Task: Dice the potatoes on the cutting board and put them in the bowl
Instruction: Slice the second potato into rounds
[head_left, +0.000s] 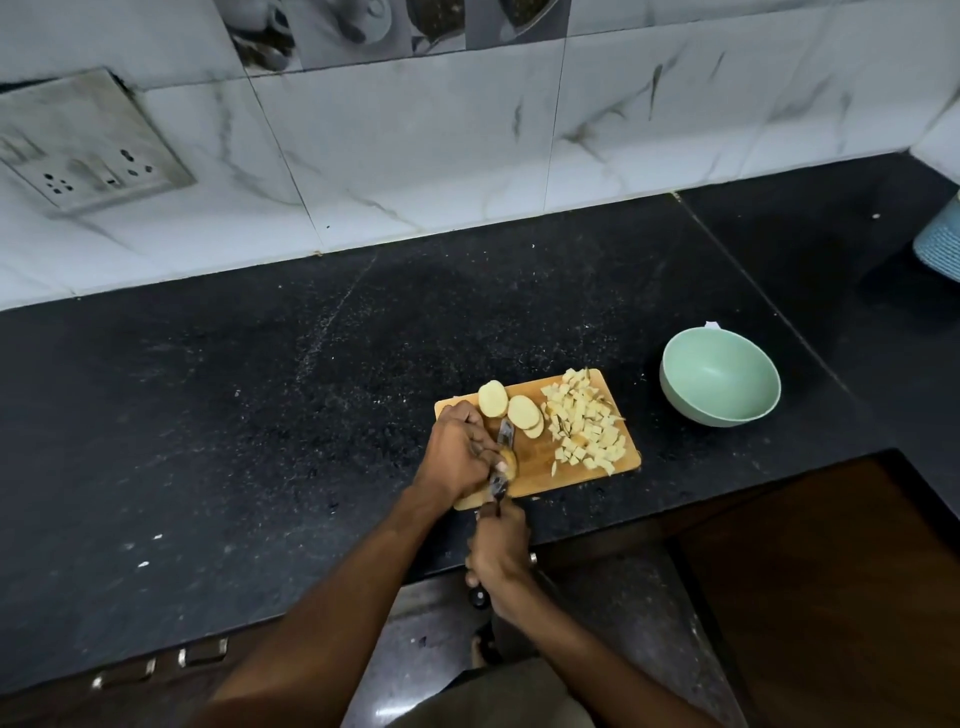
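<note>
A: Head view is showing a person working at a wooden cutting board lying on a dark speckled counter. What are the hands doing?

B: Left hand is curling over a potato piece near the board's left side, fingers bent and pressing it down. Right hand is gripping the handle of a knife, fist wrapped round it, just off the board's near edge.

A: And the blade?

B: It is running away from the person, past the held piece, tip pointing toward the slices.

A: Where are the potatoes sitting?

B: Two or three round potato slices are lying at the board's far left, overlapping slightly. A heap of diced potato is covering the right part of the board, reaching its far corner.

A: And the bowl?

B: A pale green bowl is standing on the counter to the right of the board, apart from it, holding nothing I can see.

A: Anything behind?

B: A marble-look tiled wall is carrying a socket plate on the left.
</note>
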